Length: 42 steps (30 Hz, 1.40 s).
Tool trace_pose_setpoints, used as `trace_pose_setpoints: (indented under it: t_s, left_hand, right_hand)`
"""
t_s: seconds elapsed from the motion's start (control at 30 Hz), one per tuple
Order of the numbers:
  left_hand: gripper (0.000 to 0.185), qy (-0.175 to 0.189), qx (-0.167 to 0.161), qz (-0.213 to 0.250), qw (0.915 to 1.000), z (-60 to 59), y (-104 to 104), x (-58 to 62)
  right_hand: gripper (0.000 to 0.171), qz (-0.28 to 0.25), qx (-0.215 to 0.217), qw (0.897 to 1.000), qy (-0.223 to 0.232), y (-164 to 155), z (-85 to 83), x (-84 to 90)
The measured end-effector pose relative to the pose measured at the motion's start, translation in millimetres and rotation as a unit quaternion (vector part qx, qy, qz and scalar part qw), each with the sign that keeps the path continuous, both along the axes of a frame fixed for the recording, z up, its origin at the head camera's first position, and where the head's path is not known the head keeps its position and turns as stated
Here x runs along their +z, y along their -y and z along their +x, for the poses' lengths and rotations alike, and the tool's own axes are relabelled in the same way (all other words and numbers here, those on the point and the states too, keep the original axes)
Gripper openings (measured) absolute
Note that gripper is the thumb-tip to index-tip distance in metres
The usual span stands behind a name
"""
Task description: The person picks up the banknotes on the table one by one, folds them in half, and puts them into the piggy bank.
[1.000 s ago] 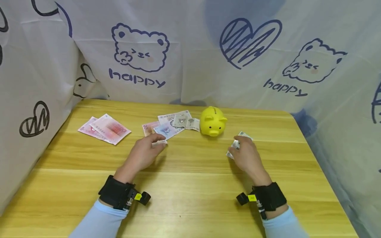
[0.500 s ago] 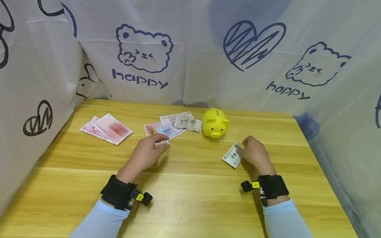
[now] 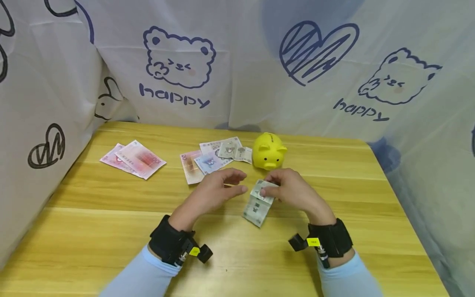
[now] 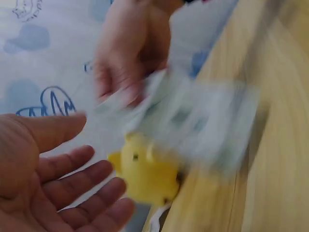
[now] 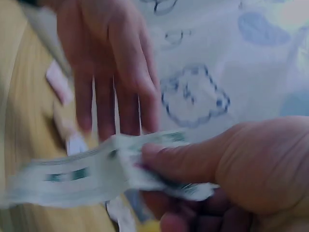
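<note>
In the head view my right hand (image 3: 295, 190) pinches a pale green, creased banknote (image 3: 257, 210) between thumb and fingers, raised in front of the piggy bank. The right wrist view shows the thumb (image 5: 181, 162) on top of the note, which bends along a fold. My left hand (image 3: 213, 192) is just left of the note, its fingers relaxed and apart from it. In the left wrist view its palm and spread fingers hold nothing. Behind my right hand stands a yellow piggy bank (image 3: 269, 154) with a slot in its back.
Left of the piggy bank lie several overlapping banknotes, including a brownish one (image 3: 191, 167) and a bluish one (image 3: 209, 161). Two pink notes (image 3: 141, 159) lie farther left. A printed cloth (image 3: 248, 74) hangs behind the wooden table (image 3: 230, 255).
My right hand has carried the green banknote leftward, and the note now hangs unfolded toward me. My left hand has moved right, away from the brownish note, toward the held one.
</note>
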<state>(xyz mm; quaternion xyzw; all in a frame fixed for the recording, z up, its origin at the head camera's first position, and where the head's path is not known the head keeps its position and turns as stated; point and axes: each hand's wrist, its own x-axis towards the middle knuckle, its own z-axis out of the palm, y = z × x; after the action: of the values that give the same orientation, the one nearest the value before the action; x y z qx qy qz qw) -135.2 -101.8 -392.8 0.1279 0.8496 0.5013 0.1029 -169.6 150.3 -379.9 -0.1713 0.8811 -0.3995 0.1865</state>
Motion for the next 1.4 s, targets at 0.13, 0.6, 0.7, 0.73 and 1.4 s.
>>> trace_pose_setpoints:
  t_s: [0.13,0.6,0.7,0.73,1.4]
  left_hand:
    - [0.017,0.009,-0.001,0.007,0.9999,-1.8,-10,0.9]
    - [0.017,0.061,0.040,0.114,0.9908,-5.7,10,1.6]
    - [0.019,0.055,0.077,0.134,0.9865,-5.6,12,3.3]
    - [0.021,0.053,0.086,0.141,0.9848,-5.6,12,4.1]
    - [0.025,0.081,0.114,0.260,0.9554,-3.3,16,14.5]
  right_hand:
    - [0.011,-0.064,-0.013,0.998,-0.019,20,0.5,10.5]
    - [0.023,-0.211,-0.109,0.971,-0.026,42,-3.7,-1.5]
    - [0.025,-0.226,-0.085,0.970,0.020,45,-1.7,-4.2]
    - [0.023,-0.226,-0.074,0.971,0.028,47,-0.3,-5.0]
    - [0.026,-0.304,-0.074,0.948,0.055,54,14.0,-0.3]
